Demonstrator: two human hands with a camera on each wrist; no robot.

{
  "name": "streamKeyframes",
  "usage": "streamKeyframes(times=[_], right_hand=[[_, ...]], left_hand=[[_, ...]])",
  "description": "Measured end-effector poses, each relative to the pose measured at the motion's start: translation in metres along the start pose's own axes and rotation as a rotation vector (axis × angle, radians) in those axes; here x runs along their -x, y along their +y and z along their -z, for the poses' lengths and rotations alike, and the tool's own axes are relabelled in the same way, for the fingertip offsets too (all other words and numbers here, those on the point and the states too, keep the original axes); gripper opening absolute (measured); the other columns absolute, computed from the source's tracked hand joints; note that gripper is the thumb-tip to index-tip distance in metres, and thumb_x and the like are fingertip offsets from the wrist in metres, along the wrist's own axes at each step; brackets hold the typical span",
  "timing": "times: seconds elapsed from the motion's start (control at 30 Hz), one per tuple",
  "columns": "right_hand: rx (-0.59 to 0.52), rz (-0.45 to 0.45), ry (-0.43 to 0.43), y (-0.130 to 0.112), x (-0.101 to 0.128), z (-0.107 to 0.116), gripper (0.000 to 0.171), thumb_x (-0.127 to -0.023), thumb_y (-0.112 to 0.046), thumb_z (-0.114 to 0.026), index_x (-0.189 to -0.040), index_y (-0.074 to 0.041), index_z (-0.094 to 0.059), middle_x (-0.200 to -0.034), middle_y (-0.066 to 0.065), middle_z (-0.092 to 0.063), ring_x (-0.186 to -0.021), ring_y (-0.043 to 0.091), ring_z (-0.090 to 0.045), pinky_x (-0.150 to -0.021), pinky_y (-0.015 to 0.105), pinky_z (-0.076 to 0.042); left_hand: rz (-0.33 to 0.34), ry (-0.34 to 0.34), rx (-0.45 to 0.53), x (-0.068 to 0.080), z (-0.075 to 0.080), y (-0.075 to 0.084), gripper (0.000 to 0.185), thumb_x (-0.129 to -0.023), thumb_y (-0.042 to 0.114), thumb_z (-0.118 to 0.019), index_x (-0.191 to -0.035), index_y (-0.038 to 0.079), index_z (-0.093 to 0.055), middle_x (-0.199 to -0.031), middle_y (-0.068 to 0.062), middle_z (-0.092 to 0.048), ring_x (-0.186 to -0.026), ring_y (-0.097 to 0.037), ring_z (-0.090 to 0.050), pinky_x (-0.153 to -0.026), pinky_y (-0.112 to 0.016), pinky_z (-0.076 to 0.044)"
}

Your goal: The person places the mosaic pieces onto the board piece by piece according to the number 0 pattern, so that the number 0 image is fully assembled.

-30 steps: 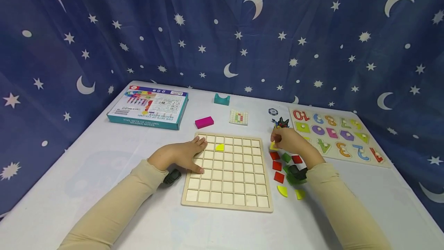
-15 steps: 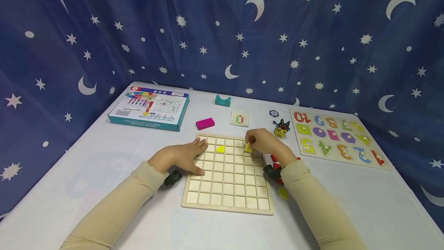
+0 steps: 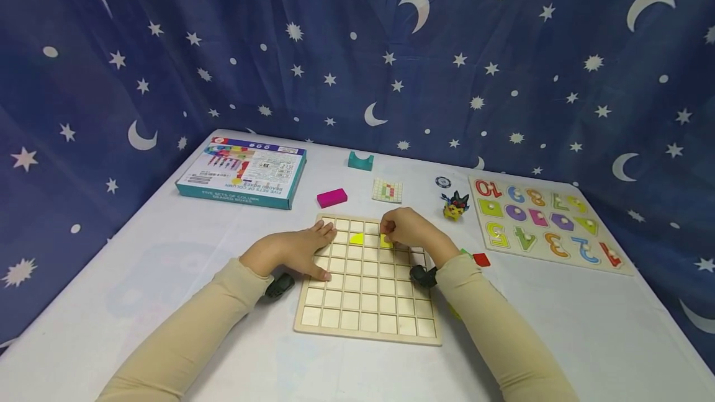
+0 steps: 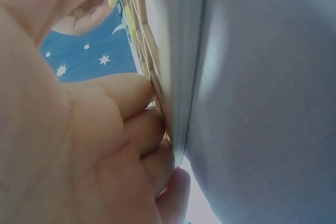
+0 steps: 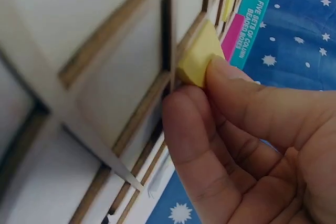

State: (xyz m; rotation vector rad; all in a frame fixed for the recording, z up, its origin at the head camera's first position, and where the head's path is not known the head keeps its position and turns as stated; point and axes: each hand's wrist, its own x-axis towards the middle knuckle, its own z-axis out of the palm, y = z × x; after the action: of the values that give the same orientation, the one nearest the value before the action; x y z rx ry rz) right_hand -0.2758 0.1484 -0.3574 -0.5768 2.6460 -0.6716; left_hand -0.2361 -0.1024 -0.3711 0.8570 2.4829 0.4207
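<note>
Head view shows a person in tan sleeves at a white table point(image 3: 167, 234), both hands on a wooden grid board point(image 3: 368, 321). Left hand point(image 3: 293, 250) lies flat with its grip spread, fingers straight along the board's left edge and near corner. Right hand point(image 3: 410, 231) has its grip pinched on a yellow tile point(image 3: 385, 241), thumb and fingertips closed on it, holding it over a cell in the second row from the far edge. Right wrist view shows the same yellow piece tilted against a cell's wooden rim (not lying flat in the cell). Another yellow tile point(image 3: 355, 238) already sits in the board, just left of the held one. A red tile point(image 3: 481, 259) lies on the table right of the board, a number puzzle point(image 3: 544, 222) lies further right, and a teal box point(image 3: 242, 172) sits at the far left.
</note>
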Motion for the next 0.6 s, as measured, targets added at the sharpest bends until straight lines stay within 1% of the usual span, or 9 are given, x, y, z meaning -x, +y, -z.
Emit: streamKeyframes(times=[0.27,0.4,0.6], right_hand=[[0.058,-0.024,-0.017,-0.0016,-0.0041,-0.001,0.004,-0.085,-0.004,-0.064,-0.088,-0.005,-0.066,-0.078,0.004,-0.06,-0.062,0.012,-0.053,-0.058,0.023,-0.046],[0.075,-0.01,-0.029,-0.0007,-0.0031,0.0,0.006,-0.085,-0.005,-0.064,-0.09,-0.007,-0.067,-0.079,0.004,-0.061,-0.065,0.012,-0.054,-0.06,0.024,-0.047],[0.093,0.016,-0.014,0.0078,0.0053,0.0071,0.007,-0.085,-0.009,-0.065,-0.091,-0.009,-0.068,-0.081,0.003,-0.061,-0.072,0.014,-0.052,-0.066,0.027,-0.045]], left_hand=[[-0.004,0.003,0.015,0.0021,0.0012,0.0027,0.094,-0.081,0.039,-0.067,-0.145,-0.004,-0.014,-0.153,-0.019,-0.005,-0.142,-0.034,0.003,-0.115,-0.046,-0.009],[-0.005,0.0,0.015,0.0023,0.0013,0.0032,0.094,-0.081,0.039,-0.068,-0.145,-0.004,-0.014,-0.153,-0.019,-0.005,-0.142,-0.034,0.003,-0.115,-0.046,-0.009],[0.003,-0.008,-0.004,0.001,0.0016,0.0019,0.094,-0.082,0.04,-0.067,-0.146,-0.003,-0.014,-0.154,-0.018,-0.004,-0.142,-0.034,0.004,-0.115,-0.046,-0.009]])
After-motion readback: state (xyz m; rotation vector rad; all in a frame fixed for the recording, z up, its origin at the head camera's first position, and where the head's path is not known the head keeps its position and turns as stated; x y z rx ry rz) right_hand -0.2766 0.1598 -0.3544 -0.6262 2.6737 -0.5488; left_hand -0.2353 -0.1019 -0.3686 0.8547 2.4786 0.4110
